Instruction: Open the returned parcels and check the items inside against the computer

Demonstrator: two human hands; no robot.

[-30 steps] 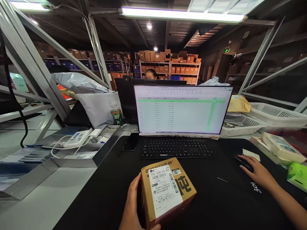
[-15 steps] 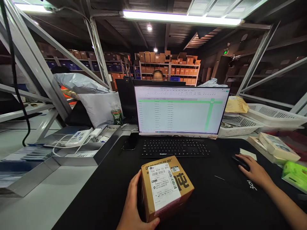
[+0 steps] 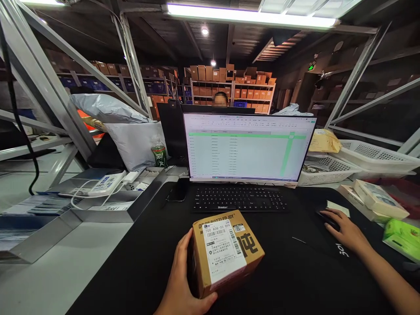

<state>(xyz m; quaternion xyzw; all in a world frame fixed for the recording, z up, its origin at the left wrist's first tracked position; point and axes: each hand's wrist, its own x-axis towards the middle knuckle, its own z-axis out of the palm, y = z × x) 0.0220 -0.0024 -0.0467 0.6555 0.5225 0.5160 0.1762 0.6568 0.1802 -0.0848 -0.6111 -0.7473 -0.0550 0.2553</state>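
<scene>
My left hand (image 3: 180, 280) grips the near left side of a brown cardboard box (image 3: 251, 232), its thumb along the bottom front edge. A white shipping label (image 3: 221, 251) with barcodes covers part of the box's top and folds over the front edge. The box stands on a black desk mat (image 3: 282, 280). At the right, my right hand (image 3: 339, 229) rests over a black computer mouse (image 3: 328, 221), fingers laid along it. Behind the box lie a black keyboard (image 3: 239, 199) and a monitor (image 3: 243, 153) showing a spreadsheet with a green row and column.
A phone (image 3: 177, 191) lies left of the keyboard. Further left are an open grey box (image 3: 144, 203) with a white device and cables, and a drink bottle (image 3: 159, 152). On the right stand white baskets (image 3: 377, 159), small boxes (image 3: 382, 199) and a green packet (image 3: 402, 238). A person sits behind the monitor.
The view has tilted and shifted slightly. Both hands, the cardboard box and the mouse keep nearly the same places; the spreadsheet looks the same.
</scene>
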